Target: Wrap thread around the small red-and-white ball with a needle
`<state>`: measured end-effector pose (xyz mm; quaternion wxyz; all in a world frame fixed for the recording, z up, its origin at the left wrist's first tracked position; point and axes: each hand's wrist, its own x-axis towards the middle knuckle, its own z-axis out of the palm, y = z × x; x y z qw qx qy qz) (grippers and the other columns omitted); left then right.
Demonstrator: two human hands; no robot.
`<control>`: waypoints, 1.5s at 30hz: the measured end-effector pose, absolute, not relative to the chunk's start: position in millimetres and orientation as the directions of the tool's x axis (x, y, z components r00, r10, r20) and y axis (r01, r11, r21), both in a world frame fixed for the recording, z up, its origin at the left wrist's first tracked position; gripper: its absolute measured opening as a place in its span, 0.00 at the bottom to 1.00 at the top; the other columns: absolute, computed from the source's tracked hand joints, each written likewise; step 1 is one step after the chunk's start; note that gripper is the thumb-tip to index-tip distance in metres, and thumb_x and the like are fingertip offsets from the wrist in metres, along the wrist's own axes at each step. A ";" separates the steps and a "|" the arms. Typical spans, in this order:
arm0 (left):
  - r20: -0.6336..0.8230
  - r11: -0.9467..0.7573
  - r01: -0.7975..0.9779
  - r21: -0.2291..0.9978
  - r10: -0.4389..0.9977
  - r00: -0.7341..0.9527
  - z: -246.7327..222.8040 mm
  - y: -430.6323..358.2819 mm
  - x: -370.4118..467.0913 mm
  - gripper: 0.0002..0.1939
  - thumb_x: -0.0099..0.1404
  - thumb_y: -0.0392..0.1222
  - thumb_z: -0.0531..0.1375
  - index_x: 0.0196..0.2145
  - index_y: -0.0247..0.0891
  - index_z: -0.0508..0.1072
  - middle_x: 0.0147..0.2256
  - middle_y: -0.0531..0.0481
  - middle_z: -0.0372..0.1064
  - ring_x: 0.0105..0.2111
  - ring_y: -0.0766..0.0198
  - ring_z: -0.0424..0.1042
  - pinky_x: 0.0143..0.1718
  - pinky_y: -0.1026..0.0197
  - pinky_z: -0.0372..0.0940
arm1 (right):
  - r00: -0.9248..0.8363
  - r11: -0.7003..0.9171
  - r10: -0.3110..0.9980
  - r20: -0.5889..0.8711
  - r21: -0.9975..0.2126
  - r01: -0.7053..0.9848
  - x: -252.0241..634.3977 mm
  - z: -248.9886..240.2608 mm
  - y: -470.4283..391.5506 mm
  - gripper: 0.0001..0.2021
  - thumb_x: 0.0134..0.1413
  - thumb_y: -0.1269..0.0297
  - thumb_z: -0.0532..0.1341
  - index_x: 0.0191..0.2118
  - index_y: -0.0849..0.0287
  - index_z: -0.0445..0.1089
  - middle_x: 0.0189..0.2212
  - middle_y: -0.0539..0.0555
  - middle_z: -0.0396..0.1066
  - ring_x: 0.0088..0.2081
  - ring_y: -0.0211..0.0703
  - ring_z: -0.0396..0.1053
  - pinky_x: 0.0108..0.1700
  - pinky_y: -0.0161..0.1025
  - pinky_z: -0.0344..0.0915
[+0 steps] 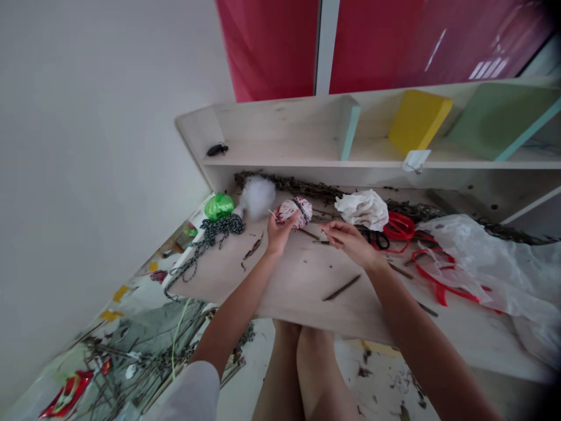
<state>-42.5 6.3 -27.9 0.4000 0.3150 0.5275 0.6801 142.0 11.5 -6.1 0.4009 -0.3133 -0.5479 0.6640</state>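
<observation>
My left hand (pixel 279 231) is closed round a ball of red-and-white twine (pixel 296 211) with a dark band across it, just above the desk. A short pale end sticks out by the thumb. To the right, my right hand (pixel 342 234) has its fingertips pinched together; what lies between them is too small to make out. A thin dark stick or tool (pixel 322 242) shows just beside those fingers. Behind the left hand sits a tuft of white fluff (pixel 258 197). Crumpled white paper (pixel 363 209) lies behind the right hand.
Left on the desk (pixel 289 286) are a green ball (pixel 219 206) and dark speckled cord (pixel 214 231). Red ribbon (pixel 398 227) and clear plastic (pixel 495 251) lie at right. Dry twigs (pixel 307 187) run along the back below a shelf (pixel 280 153). Sticks litter the floor.
</observation>
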 end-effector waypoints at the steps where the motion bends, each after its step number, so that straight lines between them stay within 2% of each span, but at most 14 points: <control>1: 0.023 -0.121 -0.174 0.977 0.876 -0.482 -27.8 5.3 -42.2 0.38 0.47 0.46 0.71 0.54 0.39 0.64 0.52 0.43 0.68 0.54 0.54 0.65 0.54 0.55 0.60 | -0.490 -0.074 0.871 0.027 -0.980 -0.187 141.8 -5.4 10.6 0.14 0.39 0.54 0.69 0.23 0.57 0.68 0.15 0.45 0.56 0.20 0.32 0.52 0.24 0.35 0.49; 6: 0.082 -0.098 -0.019 0.995 0.908 -0.410 -27.4 -1.9 -42.7 0.35 0.45 0.46 0.71 0.52 0.41 0.68 0.50 0.47 0.69 0.53 0.57 0.65 0.54 0.59 0.58 | -0.502 -0.097 0.864 0.026 -0.971 -0.218 144.1 -5.9 10.7 0.12 0.41 0.55 0.69 0.25 0.57 0.69 0.16 0.45 0.58 0.19 0.31 0.50 0.22 0.35 0.48; 10: 0.190 -0.168 0.114 0.979 0.957 -0.221 -29.6 -6.5 -41.2 0.34 0.43 0.46 0.72 0.49 0.39 0.72 0.49 0.44 0.70 0.50 0.55 0.67 0.53 0.57 0.59 | -0.508 -0.181 0.861 0.009 -0.929 -0.323 149.7 -5.8 14.8 0.12 0.41 0.56 0.69 0.29 0.56 0.70 0.17 0.44 0.53 0.19 0.32 0.48 0.20 0.33 0.46; 12: 0.197 -0.184 0.128 0.975 0.976 -0.097 -28.6 -9.0 -38.8 0.33 0.43 0.46 0.72 0.49 0.39 0.73 0.48 0.43 0.70 0.49 0.54 0.68 0.53 0.55 0.60 | -0.486 -0.218 0.874 0.000 -0.894 -0.392 153.5 -3.5 17.0 0.11 0.41 0.57 0.68 0.30 0.55 0.69 0.18 0.44 0.48 0.19 0.32 0.45 0.19 0.33 0.46; 17: 0.077 -0.075 -0.016 0.997 0.975 0.208 -18.5 -15.6 -34.7 0.32 0.48 0.47 0.69 0.51 0.37 0.72 0.46 0.43 0.72 0.45 0.54 0.71 0.45 0.57 0.65 | -0.432 -0.259 0.902 -0.014 -0.817 -0.515 162.9 1.5 23.1 0.10 0.43 0.60 0.67 0.31 0.53 0.67 0.18 0.43 0.44 0.18 0.32 0.43 0.16 0.33 0.45; 23: -0.077 0.103 -0.057 0.993 0.934 0.350 -12.4 -18.1 -40.3 0.29 0.50 0.48 0.68 0.49 0.38 0.74 0.45 0.43 0.74 0.40 0.55 0.73 0.39 0.59 0.65 | -0.400 -0.266 0.912 -0.092 -0.876 -0.403 162.5 -8.8 28.8 0.12 0.40 0.61 0.69 0.33 0.54 0.68 0.18 0.42 0.49 0.16 0.29 0.40 0.15 0.34 0.35; 26: -0.105 0.181 -0.189 0.965 0.930 0.352 -16.0 -16.7 -43.8 0.29 0.48 0.49 0.69 0.48 0.37 0.75 0.45 0.42 0.74 0.41 0.55 0.73 0.39 0.59 0.65 | -0.369 -0.236 0.924 -0.099 -0.908 -0.347 157.4 -15.7 29.1 0.14 0.39 0.59 0.68 0.35 0.55 0.70 0.18 0.42 0.52 0.16 0.29 0.43 0.16 0.33 0.35; 28: -0.122 0.219 -0.311 0.925 0.946 0.301 -19.4 -14.4 -46.0 0.28 0.48 0.50 0.69 0.46 0.38 0.76 0.45 0.43 0.74 0.40 0.56 0.73 0.39 0.59 0.66 | -0.351 -0.208 0.932 -0.093 -0.929 -0.306 154.2 -17.5 27.7 0.12 0.39 0.58 0.68 0.32 0.56 0.70 0.18 0.44 0.53 0.17 0.29 0.46 0.16 0.32 0.37; 30: -0.166 0.253 -0.423 0.870 0.959 0.231 -21.5 -11.2 -48.7 0.24 0.52 0.52 0.66 0.47 0.42 0.75 0.44 0.46 0.75 0.37 0.58 0.73 0.37 0.58 0.67 | -0.338 -0.181 0.937 -0.084 -0.946 -0.268 151.7 -16.8 25.1 0.11 0.39 0.58 0.68 0.28 0.57 0.69 0.18 0.44 0.54 0.18 0.29 0.47 0.17 0.32 0.38; 32: -0.227 0.288 -0.512 0.809 0.957 0.179 -21.4 -7.8 -51.9 0.20 0.59 0.52 0.60 0.48 0.45 0.74 0.39 0.49 0.76 0.32 0.61 0.73 0.36 0.58 0.67 | -0.329 -0.165 0.941 -0.079 -0.956 -0.242 150.1 -15.0 22.6 0.10 0.38 0.59 0.68 0.26 0.57 0.69 0.18 0.44 0.54 0.19 0.29 0.47 0.17 0.32 0.40; 35: -0.296 0.324 -0.624 0.711 0.943 0.152 -18.1 -4.1 -56.0 0.18 0.65 0.53 0.53 0.45 0.42 0.74 0.29 0.51 0.75 0.24 0.65 0.71 0.34 0.58 0.66 | -0.317 -0.139 0.946 -0.064 -0.966 -0.220 147.6 -14.8 21.5 0.11 0.38 0.57 0.68 0.26 0.57 0.69 0.18 0.45 0.57 0.19 0.29 0.46 0.19 0.32 0.40; 38: -0.328 0.317 -0.685 0.655 0.937 0.120 -15.0 -2.5 -57.5 0.19 0.66 0.54 0.51 0.42 0.39 0.74 0.25 0.51 0.73 0.24 0.65 0.72 0.38 0.58 0.67 | -0.287 -0.020 0.958 0.018 -0.992 -0.128 142.3 -20.6 23.1 0.11 0.37 0.55 0.68 0.25 0.56 0.70 0.18 0.47 0.61 0.19 0.31 0.48 0.20 0.33 0.43; 42: -0.345 0.309 -0.688 0.657 0.934 0.089 -15.3 -1.9 -55.6 0.18 0.65 0.53 0.54 0.44 0.39 0.74 0.29 0.49 0.75 0.30 0.63 0.75 0.44 0.57 0.67 | -0.214 0.229 0.954 0.208 -0.970 0.080 132.5 -30.7 21.6 0.12 0.39 0.53 0.68 0.22 0.56 0.71 0.17 0.50 0.64 0.21 0.37 0.56 0.23 0.36 0.49; 45: -0.341 0.314 -0.671 0.672 0.935 0.096 -18.7 -0.4 -53.2 0.19 0.63 0.53 0.57 0.45 0.39 0.73 0.32 0.48 0.76 0.32 0.62 0.75 0.44 0.58 0.67 | -0.250 0.309 0.932 0.264 -0.937 0.165 128.3 -33.1 16.5 0.13 0.42 0.52 0.67 0.23 0.56 0.72 0.18 0.50 0.65 0.21 0.38 0.57 0.24 0.37 0.51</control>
